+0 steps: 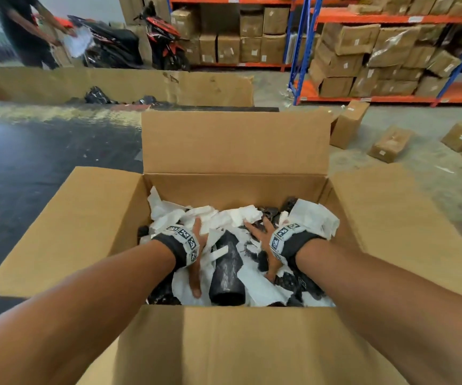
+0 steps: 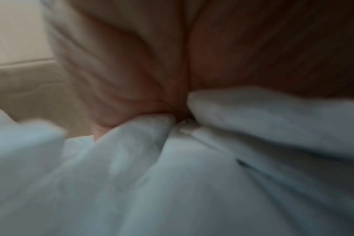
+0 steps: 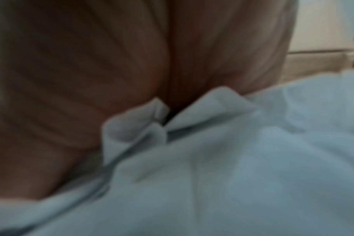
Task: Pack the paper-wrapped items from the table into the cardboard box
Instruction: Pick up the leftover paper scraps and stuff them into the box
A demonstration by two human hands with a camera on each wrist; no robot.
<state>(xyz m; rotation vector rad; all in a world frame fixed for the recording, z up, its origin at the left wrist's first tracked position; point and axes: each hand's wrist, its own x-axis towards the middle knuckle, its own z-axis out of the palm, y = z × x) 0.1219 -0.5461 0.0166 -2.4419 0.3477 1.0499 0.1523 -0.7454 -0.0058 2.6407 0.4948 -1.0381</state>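
- Both hands down inside the box (image 1: 107,218), on top of the pile of wrapped items (image 1: 241,218).
- Left hand (image 1: 196,254) flat on white paper (image 1: 185,284), near the left wall of the box. Fingers straight, thumb pointing back to the near wall. Open, holding nothing.
- Right hand (image 1: 266,243) flat too, fingers spread wide over dark pieces and paper, near the right wall. Open, holding nothing.
- Probably pressing down to pack the pile tight and make room for more.
- Between the two hands, a dark tube (image 1: 227,276) lying along the pile, one end at the near wall. Paper half off it, so the dark side shows.
- More paper bunched up by the far wall and the far right corner of the box.
- All four flaps (image 1: 235,140) open, far one standing up, so nothing blocks the way in.
- Left wrist view: blurry palm (image 2: 152,55) right on top of crumpled paper. Same in the right wrist view: palm (image 3: 91,63) on paper. Too blurry for more.
- Box about half full, it seems.
- Table (image 1: 43,140) behind and left of the box, dark and shiny. A long cardboard tray (image 1: 113,81) at its far edge with a few dark things in it. Maybe more to pack from there; hard to tell.
- Far back: another person (image 1: 29,31) with white paper, shelves (image 1: 363,18) of boxes, a motorbike (image 1: 163,37).
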